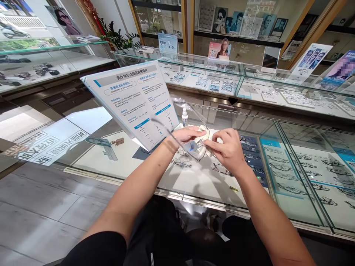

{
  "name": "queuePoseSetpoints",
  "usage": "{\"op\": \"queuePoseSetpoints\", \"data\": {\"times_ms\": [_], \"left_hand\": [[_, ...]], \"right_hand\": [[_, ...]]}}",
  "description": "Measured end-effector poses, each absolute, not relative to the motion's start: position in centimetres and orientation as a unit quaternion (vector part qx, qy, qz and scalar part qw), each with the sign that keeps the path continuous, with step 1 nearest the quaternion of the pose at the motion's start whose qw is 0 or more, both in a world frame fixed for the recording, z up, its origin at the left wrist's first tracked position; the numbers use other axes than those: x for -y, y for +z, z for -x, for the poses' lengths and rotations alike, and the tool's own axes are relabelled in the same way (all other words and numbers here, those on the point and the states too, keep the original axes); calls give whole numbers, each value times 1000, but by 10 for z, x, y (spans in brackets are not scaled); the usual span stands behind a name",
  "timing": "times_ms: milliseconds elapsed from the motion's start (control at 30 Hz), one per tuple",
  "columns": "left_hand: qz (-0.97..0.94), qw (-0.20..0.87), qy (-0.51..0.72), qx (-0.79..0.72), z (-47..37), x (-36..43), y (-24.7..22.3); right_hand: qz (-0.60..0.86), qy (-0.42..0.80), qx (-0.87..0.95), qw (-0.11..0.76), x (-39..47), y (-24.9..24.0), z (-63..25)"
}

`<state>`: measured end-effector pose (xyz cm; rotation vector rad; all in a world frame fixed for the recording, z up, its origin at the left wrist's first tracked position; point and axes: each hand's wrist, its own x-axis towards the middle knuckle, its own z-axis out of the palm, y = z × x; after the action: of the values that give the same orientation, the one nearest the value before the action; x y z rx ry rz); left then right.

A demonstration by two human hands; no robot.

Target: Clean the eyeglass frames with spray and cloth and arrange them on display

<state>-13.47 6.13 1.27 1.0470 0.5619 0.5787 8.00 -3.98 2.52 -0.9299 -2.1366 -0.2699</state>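
Note:
Above the glass counter, a pair of eyeglasses (205, 150) is held between my two hands, its temple arms pointing up and away to the left. A cream cloth (204, 133) is bunched against the lenses. My left hand (190, 133) is closed around the cloth and the far part of the frame, its fingers partly hidden. From the other side, my right hand (227, 147) pinches the cloth and the rim between thumb and fingers. Just beyond my left hand stands a small white spray bottle (184, 118). Below lie another pair of glasses (181, 163) and a dark-rimmed pair (222, 169).
A large printed board (133, 103) leans upright left of my hands. Beside it are a small card (104, 147) and a brown keychain (118, 141). A small yellow-green item (233, 188) lies near the front edge. Glass display cases (296, 166) with several frames stand right and behind.

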Motion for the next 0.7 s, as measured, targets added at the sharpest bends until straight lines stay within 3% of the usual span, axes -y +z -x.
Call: {"op": "queuePoseSetpoints", "data": {"times_ms": [100,267,433,700], "left_hand": [[-497,797,234,-250,132,-65,11],[-543,690,352,-324,125,-69,6],[-620,615,360,-329,122,-66,2],[-615,607,381,-329,119,-62,1]], "right_hand": [[400,-39,826,396,38,24,-80],[492,158,708,482,27,22,-88],[527,385,608,452,16,16,-96],[521,529,511,433,8,8,-97]]}}
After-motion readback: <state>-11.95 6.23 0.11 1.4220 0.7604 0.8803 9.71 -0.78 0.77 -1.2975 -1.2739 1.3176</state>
